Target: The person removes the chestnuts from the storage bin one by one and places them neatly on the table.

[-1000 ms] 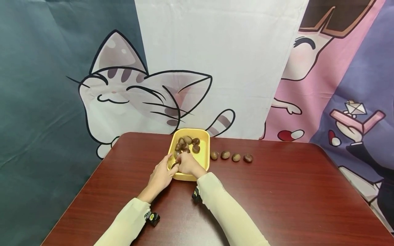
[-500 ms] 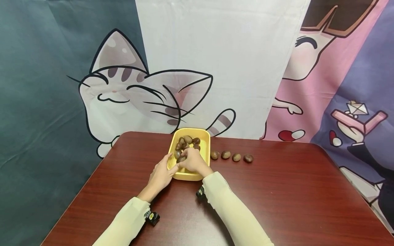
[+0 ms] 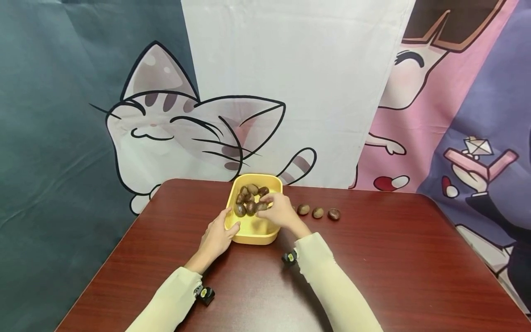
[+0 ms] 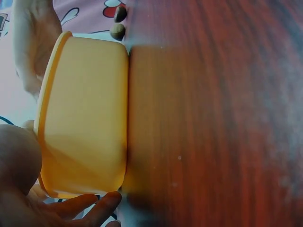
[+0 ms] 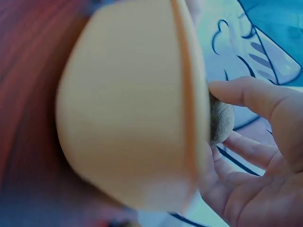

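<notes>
A yellow rectangular container (image 3: 254,239) stands on the table. Inside, several brown chestnuts (image 3: 240,210) cluster toward its back left. My left hand (image 3: 215,236) holds the container's near left side, thumb over the rim and fingers along the outer wall (image 4: 78,118). My right hand (image 3: 283,213) is over the container's right side, pinching one chestnut (image 5: 222,120) between thumb and fingers just above the rim. To the right lies a row of chestnuts (image 3: 318,212); the nearest one is mostly hidden behind my right hand.
The dark red wooden table (image 3: 386,267) extends to both sides and toward me. A cloth backdrop (image 3: 249,60) with cartoon figures hangs behind its far edge. Each wrist carries a small black camera (image 3: 205,294).
My right hand has drawn a chestnut from the container's near left part up and to the right. The left hand has stayed on the container.
</notes>
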`<state>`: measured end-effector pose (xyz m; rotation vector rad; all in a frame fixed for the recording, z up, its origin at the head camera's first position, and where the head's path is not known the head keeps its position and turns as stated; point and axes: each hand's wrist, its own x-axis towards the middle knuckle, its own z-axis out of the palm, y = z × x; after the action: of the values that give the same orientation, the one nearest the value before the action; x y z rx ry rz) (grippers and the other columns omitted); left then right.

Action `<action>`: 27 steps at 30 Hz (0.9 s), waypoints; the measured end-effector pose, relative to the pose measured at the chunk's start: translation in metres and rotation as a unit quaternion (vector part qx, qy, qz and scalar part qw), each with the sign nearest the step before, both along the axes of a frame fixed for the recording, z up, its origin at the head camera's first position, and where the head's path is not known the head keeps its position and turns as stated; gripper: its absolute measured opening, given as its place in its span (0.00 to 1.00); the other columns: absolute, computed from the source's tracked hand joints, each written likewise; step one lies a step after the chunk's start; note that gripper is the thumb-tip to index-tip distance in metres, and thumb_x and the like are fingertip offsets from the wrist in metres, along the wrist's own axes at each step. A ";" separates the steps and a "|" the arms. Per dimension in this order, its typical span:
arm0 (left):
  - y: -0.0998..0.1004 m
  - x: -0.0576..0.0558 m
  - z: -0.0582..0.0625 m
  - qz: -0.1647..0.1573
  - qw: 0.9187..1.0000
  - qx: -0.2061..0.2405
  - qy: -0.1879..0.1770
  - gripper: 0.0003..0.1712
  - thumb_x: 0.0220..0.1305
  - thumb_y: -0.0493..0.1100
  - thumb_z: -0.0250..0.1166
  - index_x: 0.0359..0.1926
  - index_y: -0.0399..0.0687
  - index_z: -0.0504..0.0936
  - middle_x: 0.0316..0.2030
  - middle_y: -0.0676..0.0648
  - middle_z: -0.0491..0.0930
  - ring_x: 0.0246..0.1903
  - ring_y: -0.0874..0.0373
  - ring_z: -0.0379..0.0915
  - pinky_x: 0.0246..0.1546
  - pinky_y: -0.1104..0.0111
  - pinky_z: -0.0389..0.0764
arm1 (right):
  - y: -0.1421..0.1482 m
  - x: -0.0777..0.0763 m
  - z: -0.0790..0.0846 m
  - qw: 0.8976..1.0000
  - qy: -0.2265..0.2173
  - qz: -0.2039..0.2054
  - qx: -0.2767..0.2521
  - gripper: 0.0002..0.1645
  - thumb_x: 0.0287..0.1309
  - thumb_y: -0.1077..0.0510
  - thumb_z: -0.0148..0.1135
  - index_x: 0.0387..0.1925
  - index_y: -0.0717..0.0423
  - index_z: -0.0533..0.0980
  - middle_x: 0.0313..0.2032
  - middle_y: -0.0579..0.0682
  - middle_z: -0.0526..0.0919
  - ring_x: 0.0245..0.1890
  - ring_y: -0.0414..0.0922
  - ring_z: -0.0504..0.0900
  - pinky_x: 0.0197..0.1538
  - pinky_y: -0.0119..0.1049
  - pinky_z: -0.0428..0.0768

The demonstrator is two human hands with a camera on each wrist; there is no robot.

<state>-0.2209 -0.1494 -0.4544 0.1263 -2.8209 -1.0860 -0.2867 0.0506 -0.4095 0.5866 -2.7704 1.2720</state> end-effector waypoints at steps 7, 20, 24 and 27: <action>0.001 0.001 0.001 -0.003 1.000 0.003 -0.007 0.36 0.67 0.57 0.60 0.73 0.55 0.64 0.68 0.41 0.69 0.61 0.38 0.70 0.48 0.40 0.73 | 0.043 -0.001 0.012 0.999 0.001 -0.034 -0.011 0.23 0.47 0.56 0.76 0.46 0.60 0.83 0.40 0.52 0.86 0.40 0.47 0.84 0.42 0.42 0.81; 0.001 0.002 0.003 -0.005 1.000 0.007 -0.010 0.36 0.67 0.57 0.59 0.73 0.55 0.64 0.68 0.41 0.69 0.61 0.39 0.70 0.49 0.41 0.73 | 0.083 -0.001 0.005 0.997 -0.003 -0.070 0.034 0.23 0.48 0.55 0.75 0.45 0.63 0.82 0.40 0.56 0.86 0.43 0.52 0.83 0.44 0.47 0.80; 0.000 0.002 0.003 -0.002 1.000 0.006 -0.010 0.36 0.67 0.56 0.59 0.73 0.55 0.64 0.68 0.41 0.69 0.62 0.39 0.70 0.49 0.41 0.73 | 0.083 -0.001 -0.003 0.997 -0.003 -0.067 0.042 0.23 0.45 0.56 0.76 0.43 0.64 0.82 0.37 0.54 0.86 0.41 0.51 0.83 0.45 0.47 0.80; 0.000 0.002 0.003 -0.004 1.000 0.005 -0.011 0.36 0.68 0.56 0.59 0.74 0.55 0.64 0.68 0.41 0.69 0.62 0.39 0.70 0.49 0.40 0.73 | 0.081 -0.001 -0.015 0.997 -0.008 -0.062 0.052 0.21 0.44 0.56 0.77 0.41 0.62 0.83 0.34 0.51 0.86 0.38 0.49 0.83 0.44 0.46 0.79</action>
<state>-0.2191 -0.1492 -0.4515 0.1283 -2.8377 -1.1065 -0.2881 0.1320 -0.4241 0.4028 -2.8497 1.1183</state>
